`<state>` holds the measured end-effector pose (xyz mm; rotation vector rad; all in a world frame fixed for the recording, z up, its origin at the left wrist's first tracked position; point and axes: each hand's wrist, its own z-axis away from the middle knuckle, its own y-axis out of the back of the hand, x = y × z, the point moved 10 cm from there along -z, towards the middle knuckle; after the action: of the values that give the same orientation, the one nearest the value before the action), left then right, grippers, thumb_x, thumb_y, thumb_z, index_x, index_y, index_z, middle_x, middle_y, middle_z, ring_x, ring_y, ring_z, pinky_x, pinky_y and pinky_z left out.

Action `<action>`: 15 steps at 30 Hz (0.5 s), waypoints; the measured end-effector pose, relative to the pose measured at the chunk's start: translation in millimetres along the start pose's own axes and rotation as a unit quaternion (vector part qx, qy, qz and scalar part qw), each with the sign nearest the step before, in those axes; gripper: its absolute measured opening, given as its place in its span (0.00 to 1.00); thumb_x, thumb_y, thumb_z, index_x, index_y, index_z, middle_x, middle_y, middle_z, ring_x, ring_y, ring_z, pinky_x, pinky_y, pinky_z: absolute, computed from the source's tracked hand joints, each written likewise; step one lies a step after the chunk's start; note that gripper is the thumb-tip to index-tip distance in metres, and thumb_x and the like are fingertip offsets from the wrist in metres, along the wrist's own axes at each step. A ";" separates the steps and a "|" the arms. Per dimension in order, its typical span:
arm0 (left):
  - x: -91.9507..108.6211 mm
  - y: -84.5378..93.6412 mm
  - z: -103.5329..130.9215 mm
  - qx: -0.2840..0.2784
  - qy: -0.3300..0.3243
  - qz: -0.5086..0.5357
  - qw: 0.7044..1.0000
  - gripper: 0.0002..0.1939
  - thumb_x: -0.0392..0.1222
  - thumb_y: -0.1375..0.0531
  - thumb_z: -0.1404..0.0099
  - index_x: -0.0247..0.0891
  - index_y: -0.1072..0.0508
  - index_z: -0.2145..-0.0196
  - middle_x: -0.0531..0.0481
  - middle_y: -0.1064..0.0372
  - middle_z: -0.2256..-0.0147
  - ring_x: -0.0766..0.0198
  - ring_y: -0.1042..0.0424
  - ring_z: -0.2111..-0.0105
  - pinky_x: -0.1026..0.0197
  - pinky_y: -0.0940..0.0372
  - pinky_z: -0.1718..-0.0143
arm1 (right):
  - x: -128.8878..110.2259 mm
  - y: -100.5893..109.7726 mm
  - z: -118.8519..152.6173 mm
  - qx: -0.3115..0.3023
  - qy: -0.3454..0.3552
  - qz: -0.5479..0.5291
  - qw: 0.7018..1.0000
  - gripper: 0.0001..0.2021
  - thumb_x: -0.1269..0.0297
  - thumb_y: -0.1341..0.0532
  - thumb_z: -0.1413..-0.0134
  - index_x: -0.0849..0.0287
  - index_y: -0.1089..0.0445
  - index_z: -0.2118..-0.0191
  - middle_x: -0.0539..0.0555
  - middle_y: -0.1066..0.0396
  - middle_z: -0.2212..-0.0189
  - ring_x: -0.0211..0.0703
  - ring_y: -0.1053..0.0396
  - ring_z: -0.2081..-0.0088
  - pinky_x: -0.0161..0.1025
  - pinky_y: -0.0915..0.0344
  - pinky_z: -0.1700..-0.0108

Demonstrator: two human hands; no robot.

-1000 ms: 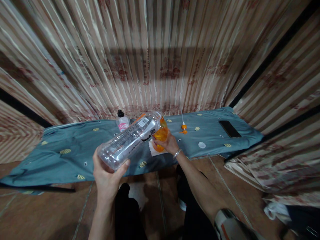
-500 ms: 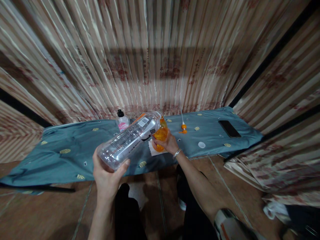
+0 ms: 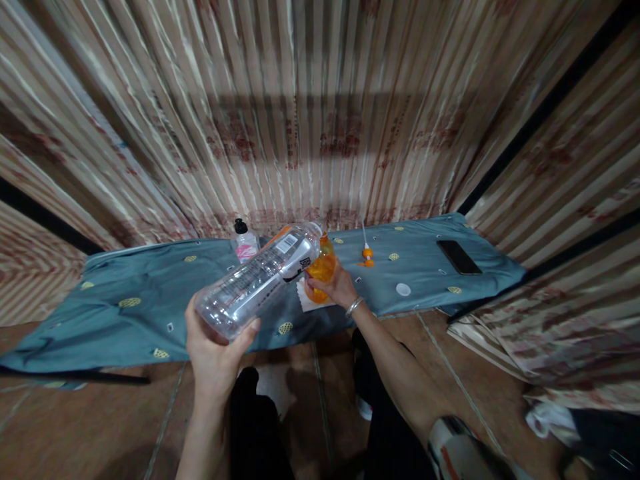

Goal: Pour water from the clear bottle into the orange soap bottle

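A large clear bottle (image 3: 265, 277) with printing on its side is tilted, its mouth up at the right over the top of an orange bottle (image 3: 323, 267). My left hand (image 3: 217, 343) is wrapped round the clear bottle's base. Round the orange bottle, my right hand (image 3: 337, 287) is closed, a silver bangle on its wrist. The orange bottle stands on a white tissue (image 3: 306, 299). Whether liquid passes between the two mouths is too small to tell. An orange pump head (image 3: 368, 255) with a pale tube lies on the cloth to the right.
A blue-green cloth (image 3: 115, 300) covers the narrow table. A clear bottle with black cap and pink label (image 3: 245, 243) stands behind the large bottle. On the right are a white disc (image 3: 403, 290) and a black phone (image 3: 459, 257). Pleated curtains (image 3: 325, 120) hang behind.
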<state>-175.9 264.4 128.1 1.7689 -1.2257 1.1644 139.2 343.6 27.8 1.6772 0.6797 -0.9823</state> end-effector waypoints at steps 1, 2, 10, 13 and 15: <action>-0.9 0.1 0.0 0.000 0.001 0.001 1.000 0.44 0.51 0.20 0.57 0.40 0.31 0.45 0.38 0.26 0.46 0.47 0.22 0.48 0.45 0.26 0.43 | 0.2 -0.2 -0.2 -0.001 0.000 0.000 1.000 0.30 0.56 0.24 0.55 0.51 0.34 0.47 0.55 0.18 0.53 0.62 0.19 0.47 0.62 0.23 0.41; -2.0 0.4 0.0 0.002 0.003 0.000 1.000 0.45 0.51 0.20 0.57 0.40 0.31 0.44 0.38 0.26 0.45 0.47 0.23 0.47 0.45 0.27 0.43 | 0.4 -0.4 -0.4 -0.001 0.001 0.000 1.000 0.30 0.56 0.24 0.55 0.51 0.34 0.47 0.55 0.18 0.53 0.62 0.19 0.47 0.62 0.23 0.41; -0.3 1.0 -0.1 0.013 -0.004 -0.003 1.000 0.45 0.49 0.21 0.59 0.39 0.31 0.45 0.39 0.26 0.47 0.49 0.23 0.49 0.47 0.27 0.45 | 4.3 -1.9 -2.8 0.003 0.005 0.003 1.000 0.30 0.54 0.24 0.56 0.50 0.34 0.48 0.54 0.18 0.56 0.64 0.18 0.50 0.64 0.23 0.44; 1.6 -0.2 -0.5 0.011 -0.004 -0.002 1.000 0.44 0.48 0.21 0.59 0.39 0.31 0.46 0.39 0.26 0.47 0.48 0.22 0.50 0.47 0.26 0.47 | 4.8 -2.5 -3.3 0.005 0.003 0.007 1.000 0.30 0.56 0.23 0.57 0.50 0.33 0.49 0.54 0.18 0.58 0.63 0.18 0.51 0.64 0.23 0.44; 1.2 -0.4 -1.0 0.012 0.000 -0.002 1.000 0.45 0.48 0.21 0.60 0.38 0.31 0.46 0.39 0.26 0.48 0.47 0.22 0.50 0.47 0.26 0.47 | 4.8 -2.6 -3.4 0.006 0.001 0.008 1.000 0.30 0.57 0.23 0.57 0.51 0.33 0.49 0.54 0.18 0.58 0.63 0.18 0.52 0.63 0.22 0.44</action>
<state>-175.6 265.0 129.6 1.7892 -1.2121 1.1800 140.4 347.5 22.8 1.6914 0.6627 -0.9756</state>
